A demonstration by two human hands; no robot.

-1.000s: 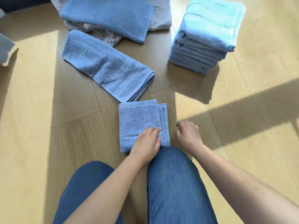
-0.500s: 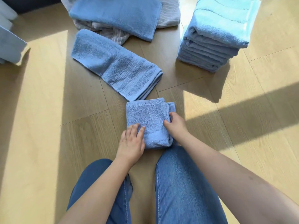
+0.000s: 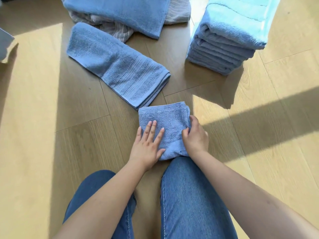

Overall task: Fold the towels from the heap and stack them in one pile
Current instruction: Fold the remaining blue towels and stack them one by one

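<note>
The floor (image 3: 43,118) is light wood, with bright sun patches and dark shadows on it. My small blue towel (image 3: 165,121) lies on it, folded into a square, right in front of my knees (image 3: 189,195) in blue jeans.

My left hand (image 3: 146,144) lies flat on the towel with straight fingers, pressing it down. My right hand (image 3: 195,137) grips the towel's right edge, with its fingers curled around the folded layers.

A long folded towel (image 3: 117,64) lies slanted just behind the small one, its corner almost touching it. It sits between my hands and the heap (image 3: 120,12), which is a blue towel on top of striped white cloth (image 3: 177,12).

Back on the right stands the pile (image 3: 224,40) of folded blue towels, with a lighter one on top. A pale thing (image 3: 5,45) pokes in at the left edge. I cannot tell what it is.
</note>
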